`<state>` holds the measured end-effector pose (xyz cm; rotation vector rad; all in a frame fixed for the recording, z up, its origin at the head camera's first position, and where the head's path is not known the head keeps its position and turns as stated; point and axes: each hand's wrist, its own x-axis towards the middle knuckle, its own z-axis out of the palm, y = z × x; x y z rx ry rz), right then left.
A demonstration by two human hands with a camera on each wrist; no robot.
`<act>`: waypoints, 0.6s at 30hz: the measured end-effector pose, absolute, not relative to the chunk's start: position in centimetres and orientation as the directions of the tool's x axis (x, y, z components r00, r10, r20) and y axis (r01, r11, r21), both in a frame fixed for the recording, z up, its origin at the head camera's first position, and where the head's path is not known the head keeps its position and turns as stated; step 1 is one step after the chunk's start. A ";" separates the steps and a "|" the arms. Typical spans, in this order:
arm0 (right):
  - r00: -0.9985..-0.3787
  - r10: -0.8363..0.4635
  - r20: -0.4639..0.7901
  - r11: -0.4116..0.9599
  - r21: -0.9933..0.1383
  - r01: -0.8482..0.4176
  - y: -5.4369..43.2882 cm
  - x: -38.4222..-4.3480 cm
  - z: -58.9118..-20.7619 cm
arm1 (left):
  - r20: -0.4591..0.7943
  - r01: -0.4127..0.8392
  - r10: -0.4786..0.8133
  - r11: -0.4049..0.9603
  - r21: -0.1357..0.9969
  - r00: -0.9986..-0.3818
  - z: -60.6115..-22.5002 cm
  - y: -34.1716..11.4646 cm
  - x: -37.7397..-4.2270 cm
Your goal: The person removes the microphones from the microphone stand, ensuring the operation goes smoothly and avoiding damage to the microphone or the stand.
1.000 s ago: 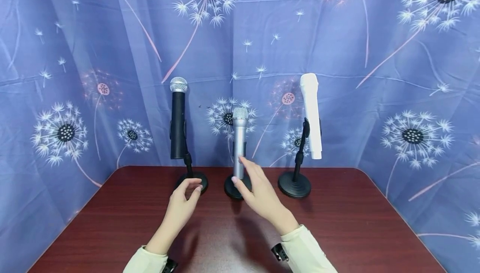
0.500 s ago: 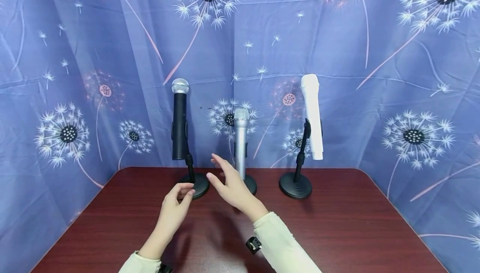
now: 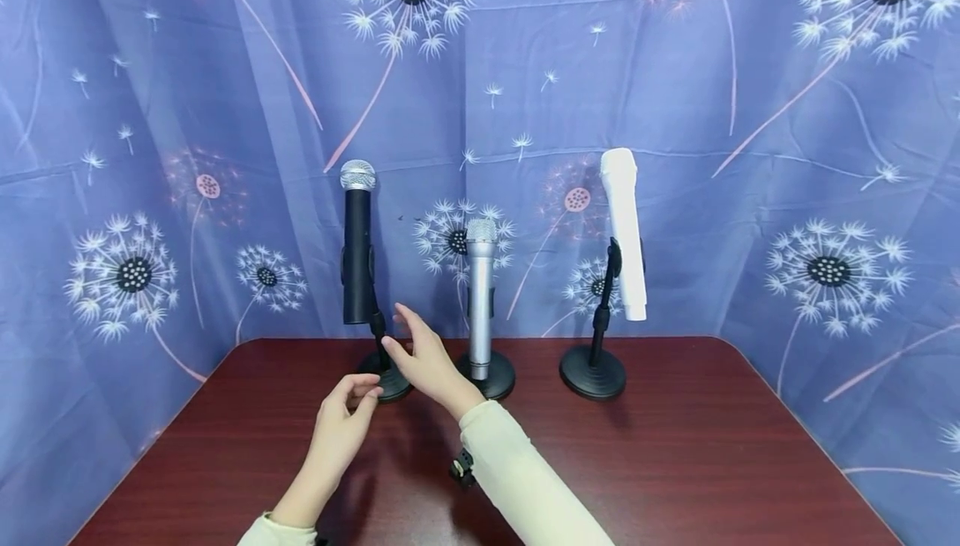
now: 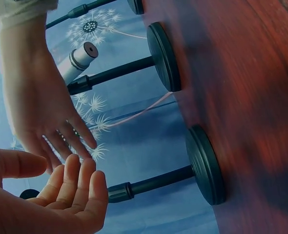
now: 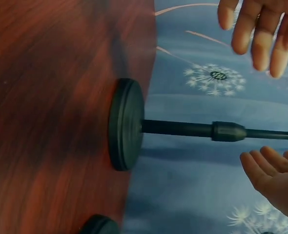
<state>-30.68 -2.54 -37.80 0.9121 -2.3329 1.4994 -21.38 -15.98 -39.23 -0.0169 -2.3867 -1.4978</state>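
Observation:
A black microphone [image 3: 357,254] with a silver mesh head leans in the clip of the left desk stand [image 3: 379,338]. My right hand [image 3: 429,363] is just right of that stand's pole, fingers extended and slightly bent, holding nothing. In the right wrist view, a gap shows between the fingertips [image 5: 261,158] and the pole [image 5: 183,128]. My left hand [image 3: 337,425] hovers in front of the stand's round base [image 3: 393,383], fingers loosely bent around nothing. A silver microphone [image 3: 481,304] stands in the middle stand, its base [image 3: 498,375] partly behind my right hand.
On the right, a white microphone [image 3: 624,237] tilts in a third black stand [image 3: 594,371]. All stand near the back edge of the reddish-brown table [image 3: 675,446]. A blue dandelion-print curtain [image 3: 690,237] hangs behind and at both sides.
My right hand has moved left, from in front of the silver microphone to beside the black microphone's stand. My left hand has shifted slightly left and down. The microphones have stayed in place.

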 end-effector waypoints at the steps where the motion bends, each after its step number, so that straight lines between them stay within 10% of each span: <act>1: -0.789 -0.373 0.488 0.279 -0.752 -0.597 -2.8 -30.9 -37.9 | 0.276 0.178 -0.163 0.450 0.875 -0.947 -39.2 -16.1 -21.3; 18: -0.882 -0.328 0.338 0.198 -0.889 -0.414 -5.8 -35.0 -39.4 | 0.254 0.166 -0.175 0.405 0.899 -0.951 -39.3 -16.9 -21.3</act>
